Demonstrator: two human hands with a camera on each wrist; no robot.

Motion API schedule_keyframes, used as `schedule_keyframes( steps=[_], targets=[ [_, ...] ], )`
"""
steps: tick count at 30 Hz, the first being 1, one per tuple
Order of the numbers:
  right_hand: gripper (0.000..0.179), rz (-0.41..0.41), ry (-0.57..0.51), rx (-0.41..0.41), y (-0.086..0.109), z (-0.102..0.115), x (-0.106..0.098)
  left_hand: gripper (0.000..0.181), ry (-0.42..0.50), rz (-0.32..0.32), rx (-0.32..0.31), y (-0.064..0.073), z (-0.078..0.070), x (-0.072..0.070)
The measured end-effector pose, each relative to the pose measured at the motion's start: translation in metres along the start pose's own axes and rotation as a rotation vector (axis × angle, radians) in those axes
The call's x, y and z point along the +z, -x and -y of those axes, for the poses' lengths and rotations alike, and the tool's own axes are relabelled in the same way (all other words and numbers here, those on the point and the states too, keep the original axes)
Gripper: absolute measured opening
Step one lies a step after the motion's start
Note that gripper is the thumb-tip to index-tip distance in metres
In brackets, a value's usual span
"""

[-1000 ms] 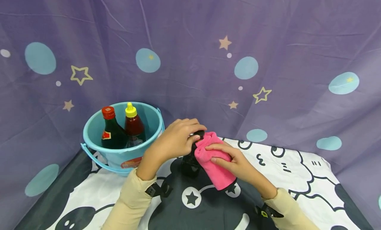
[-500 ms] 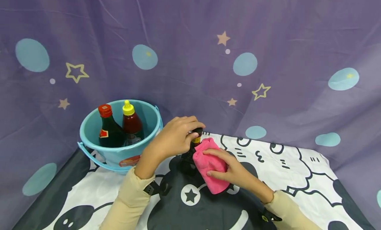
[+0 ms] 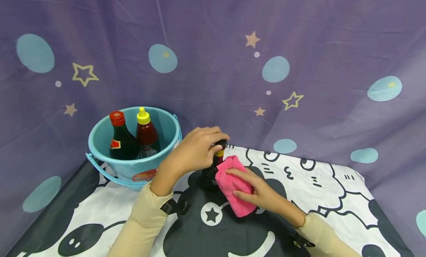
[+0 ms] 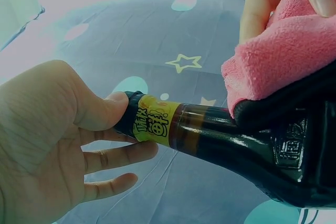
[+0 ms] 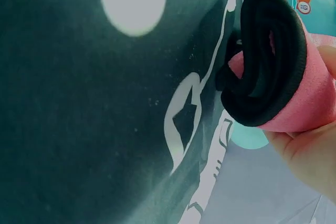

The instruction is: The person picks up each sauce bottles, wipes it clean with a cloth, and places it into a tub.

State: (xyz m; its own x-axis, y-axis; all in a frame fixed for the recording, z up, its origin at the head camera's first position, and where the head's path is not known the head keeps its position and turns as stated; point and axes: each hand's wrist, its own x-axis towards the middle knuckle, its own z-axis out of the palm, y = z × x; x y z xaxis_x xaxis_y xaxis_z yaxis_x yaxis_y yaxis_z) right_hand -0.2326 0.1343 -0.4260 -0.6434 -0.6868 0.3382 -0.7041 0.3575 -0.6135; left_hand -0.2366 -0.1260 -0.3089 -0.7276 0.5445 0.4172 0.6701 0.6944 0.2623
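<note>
My left hand [image 3: 194, 148] pinches the black cap of a dark soy sauce bottle [image 4: 226, 140] between thumb and fingers. Yellow wraps the bottle's neck just under that cap, and raised lettering shows on its shoulder in the left wrist view. With my right hand [image 3: 259, 190] I grip a folded pink cloth [image 3: 229, 181], fingers on top and thumb below, against the bottle's right side. The cloth's black inner side [image 5: 257, 93] shows as a rolled fold in the right wrist view. Much of the bottle's body is hidden behind the cloth.
Left of my hands stands a light blue bucket [image 3: 128, 170]. Inside it are a green bottle with a red cap [image 3: 124, 144] and a red-brown sauce bottle with a yellow tip [image 3: 147, 135]. A patterned sheet [image 3: 186, 238] covers the surface; a purple curtain [image 3: 213, 57] hangs behind.
My right hand and the cloth have slid down from the bottle's neck toward its body. The yellow neck band is now uncovered. My left hand has stayed on the cap.
</note>
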Motion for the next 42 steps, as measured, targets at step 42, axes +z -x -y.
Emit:
schedule_keyframes(
  steps=[42],
  targets=[
    [0.047, 0.226, 0.068, 0.048, 0.002, -0.014, -0.014, 0.029, -0.012, -0.009, 0.013, 0.002, 0.0, 0.0]
  ],
)
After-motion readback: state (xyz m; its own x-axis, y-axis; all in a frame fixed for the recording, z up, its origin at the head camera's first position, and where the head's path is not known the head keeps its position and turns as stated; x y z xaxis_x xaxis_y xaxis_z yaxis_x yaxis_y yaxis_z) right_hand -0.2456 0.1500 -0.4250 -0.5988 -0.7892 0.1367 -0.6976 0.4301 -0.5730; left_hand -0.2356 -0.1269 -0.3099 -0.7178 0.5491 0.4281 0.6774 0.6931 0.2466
